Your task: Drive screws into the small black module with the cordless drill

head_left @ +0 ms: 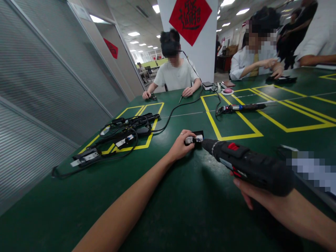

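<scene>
My left hand (183,144) grips a small black-and-white electronic part (191,139) on the green table, fingers over its top. A black plate or casing piece (198,133) shows just behind that part. My right hand (252,190) is wrapped round the handle of a black power drill (244,162) with red buttons. The drill lies nearly level and points left, its chuck (208,145) close to the right end of the small part. Whether the tip touches it I cannot tell; the bit is hard to make out.
Black electronic assemblies with cables (126,134) lie at the left inside yellow tape. A cylindrical tool (244,107) and a pink round object (228,90) lie farther back. Opposite sits a person (175,75) in a headset; another person (258,63) works at the right. A blurred object (312,171) lies right.
</scene>
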### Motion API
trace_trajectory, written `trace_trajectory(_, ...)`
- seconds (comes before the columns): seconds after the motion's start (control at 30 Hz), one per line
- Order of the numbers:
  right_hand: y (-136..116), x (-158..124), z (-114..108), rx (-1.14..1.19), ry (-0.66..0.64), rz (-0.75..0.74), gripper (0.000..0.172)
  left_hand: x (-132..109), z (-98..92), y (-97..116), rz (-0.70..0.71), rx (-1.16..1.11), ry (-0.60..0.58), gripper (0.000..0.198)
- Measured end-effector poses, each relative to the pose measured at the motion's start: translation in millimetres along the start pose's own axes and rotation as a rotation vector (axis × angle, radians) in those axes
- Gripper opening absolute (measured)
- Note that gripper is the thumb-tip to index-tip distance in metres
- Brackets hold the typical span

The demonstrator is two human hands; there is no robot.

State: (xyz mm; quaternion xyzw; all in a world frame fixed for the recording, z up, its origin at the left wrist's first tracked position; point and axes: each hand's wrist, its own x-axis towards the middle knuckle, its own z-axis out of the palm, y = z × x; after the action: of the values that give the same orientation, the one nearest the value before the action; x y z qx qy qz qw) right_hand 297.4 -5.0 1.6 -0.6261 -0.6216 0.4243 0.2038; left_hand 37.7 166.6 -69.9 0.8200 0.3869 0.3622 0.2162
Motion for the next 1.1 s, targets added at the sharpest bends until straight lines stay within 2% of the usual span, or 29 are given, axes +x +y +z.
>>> trace_trajectory(0.17,5.2,0.4,1.0,-0.01,0.002,0.04,0.051,0.4,-1.9,1.5,-0.01,-0.006,-0.004,0.029)
trace_trajectory(0.77,6.4,3.6,-0.3,0.031,0.012,-0.1,0.041,0.4,-2.0,0.9,0.008,0.0,0.01,0.024)
trace_trajectory(0.93,5.5,2.8,-0.5,0.051,-0.034,-0.012,0.04,0.5,-1.6,0.0,0.015,-0.002,0.011,0.024)
trace_trajectory(1.1,3.8,3.0,-0.5,0.045,-0.07,0.015,0.041,0.1,-2.1,-0.1,0.016,-0.002,0.009,0.023)
